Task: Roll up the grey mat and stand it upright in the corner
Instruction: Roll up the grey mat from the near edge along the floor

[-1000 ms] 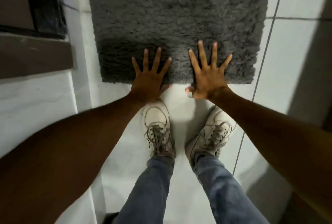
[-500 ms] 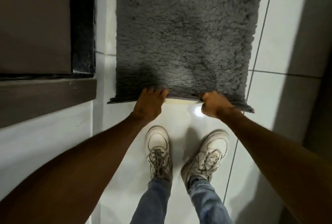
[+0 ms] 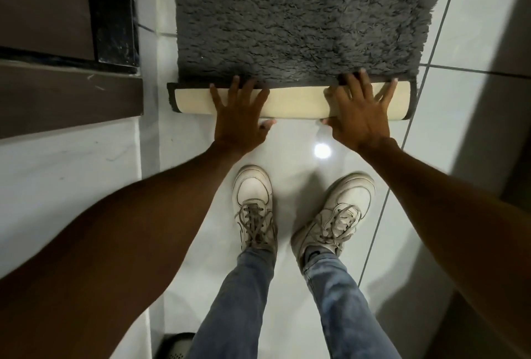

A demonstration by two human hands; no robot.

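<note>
Floor: glossy white tiles [image 3: 287, 163].
Left hand [image 3: 240, 117]: fingers spread, palm pressed flat on the rolled near edge, not gripping.
Right hand [image 3: 360, 112]: likewise splayed on the roll's right part.
Grey mat [image 3: 301, 13]: near edge rolled, cream backing [image 3: 296, 101] showing; far part lay flat.
Sneakers [image 3: 254, 206]: just near the roll.

Dim, floor [image 3: 287, 157] glare, wide-angle warp

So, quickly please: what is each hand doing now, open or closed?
Left hand: open, fingers spread, pressing flat on the mat's rolled cream edge.
Right hand: open, fingers spread, pressing on the same roll.
</note>
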